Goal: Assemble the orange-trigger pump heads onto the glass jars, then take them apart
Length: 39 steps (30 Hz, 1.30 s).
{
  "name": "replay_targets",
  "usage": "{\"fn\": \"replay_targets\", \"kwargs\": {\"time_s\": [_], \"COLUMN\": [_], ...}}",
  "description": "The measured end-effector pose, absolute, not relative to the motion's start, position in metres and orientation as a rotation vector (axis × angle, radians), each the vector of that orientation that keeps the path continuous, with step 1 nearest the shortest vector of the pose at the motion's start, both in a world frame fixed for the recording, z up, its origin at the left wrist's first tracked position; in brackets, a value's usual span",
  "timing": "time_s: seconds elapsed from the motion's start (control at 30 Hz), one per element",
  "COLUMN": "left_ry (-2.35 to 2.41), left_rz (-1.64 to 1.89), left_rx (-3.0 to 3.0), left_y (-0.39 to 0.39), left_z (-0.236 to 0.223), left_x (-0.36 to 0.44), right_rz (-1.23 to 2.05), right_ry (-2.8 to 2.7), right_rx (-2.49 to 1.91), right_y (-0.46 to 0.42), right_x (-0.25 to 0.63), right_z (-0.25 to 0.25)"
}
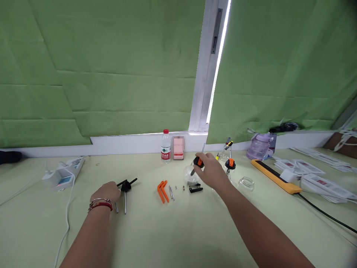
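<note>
I have the left hand (105, 192) low over the left half of the surface (150, 234), its fingers at a black crank (126, 186) that has a metal rod (125, 204) pointing toward the near edge. A second metal rod (116, 207) shows just beside that hand. The fingers are mostly turned from me, so I cannot tell how far they are closed or whether they have hold of anything.

My right hand (210, 169) reaches right of the middle, toward the far edge. Its fingers are pinched around an orange-black cap (198, 162), whose thin shaft runs tilted through it, over a clear jar (188, 175). I cannot tell whether cap and jar touch.

Between the hands I see two orange handles (160, 191), then two metal pins (171, 193), tiny silver bits (176, 187), brown bits (183, 188) and black parts (196, 189), the last just below the jar. Right of my right hand stands another orange-black cap with its own shaft (230, 163), and near it lies a glass ring (247, 183).

Along the far edge I have a water bottle (166, 149) beside a pink box (178, 148); toward the far right corner, a purple cup (259, 146). A yellow power strip (275, 176) slants toward the right edge.
</note>
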State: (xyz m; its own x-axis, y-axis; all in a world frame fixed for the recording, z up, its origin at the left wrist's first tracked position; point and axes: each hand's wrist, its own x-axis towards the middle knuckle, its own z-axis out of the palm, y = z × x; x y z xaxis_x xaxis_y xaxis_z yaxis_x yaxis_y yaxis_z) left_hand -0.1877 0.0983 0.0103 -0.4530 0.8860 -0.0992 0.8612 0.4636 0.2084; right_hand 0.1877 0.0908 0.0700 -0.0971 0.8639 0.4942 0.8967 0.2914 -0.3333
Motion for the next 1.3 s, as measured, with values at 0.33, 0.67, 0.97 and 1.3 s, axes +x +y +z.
{"fn": "replay_targets", "kwargs": {"time_s": [0.33, 0.67, 0.97, 1.3], "left_ry": [2.077, 0.698, 0.765, 0.542], "left_rz": [0.543, 0.436, 0.385, 0.611], "left_rx": [2.14, 1.901, 1.648, 1.118], "left_y": [0.054, 0.023, 0.026, 0.041], "left_z": [0.066, 0.057, 0.051, 0.019], "left_x": [-0.085, -0.036, -0.033, -0.033], "right_rz": [0.148, 0.998, 1.254, 1.465], "right_ry": [-2.428, -1.888, -1.499, -1.346], "right_rx": [-1.322, -1.066, -1.148, -0.832], "right_y": [-0.014, -0.001, 0.047, 0.053], "right_x": [0.137, 0.154, 0.18, 0.179], "right_z": [0.044, 0.033, 0.007, -0.006]}}
